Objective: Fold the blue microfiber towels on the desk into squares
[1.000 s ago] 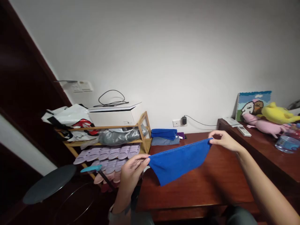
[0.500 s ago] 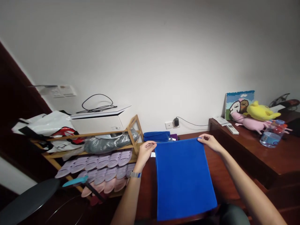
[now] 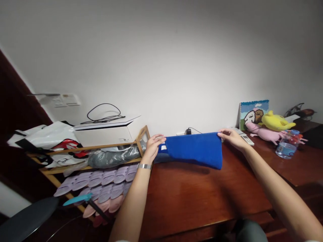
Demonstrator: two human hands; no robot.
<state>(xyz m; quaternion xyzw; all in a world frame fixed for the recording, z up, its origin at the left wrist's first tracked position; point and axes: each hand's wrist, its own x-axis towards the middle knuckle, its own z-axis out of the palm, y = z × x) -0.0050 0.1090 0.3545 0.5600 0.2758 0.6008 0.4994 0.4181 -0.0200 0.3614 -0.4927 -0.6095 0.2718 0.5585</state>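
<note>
A blue towel hangs in the air between my two hands, its top edge stretched nearly level and its lower part swung away from me over the table. My left hand pinches the top left corner. A small white tag shows close by it. At the top right corner, the thumb and fingers of my right hand are closed on the cloth. Below the towel lies the reddish-brown wooden table, with the cloth's shadow on it.
Left stands a wooden rack bearing a white box, lilac slippers and bags. Right, on a raised surface, are a remote control, a water bottle, a pink plush toy and a yellow plush toy.
My hands have risen and moved farther from me with the towel. Its lower part, which hung down toward me, has swung away toward the wall, baring the table top.
</note>
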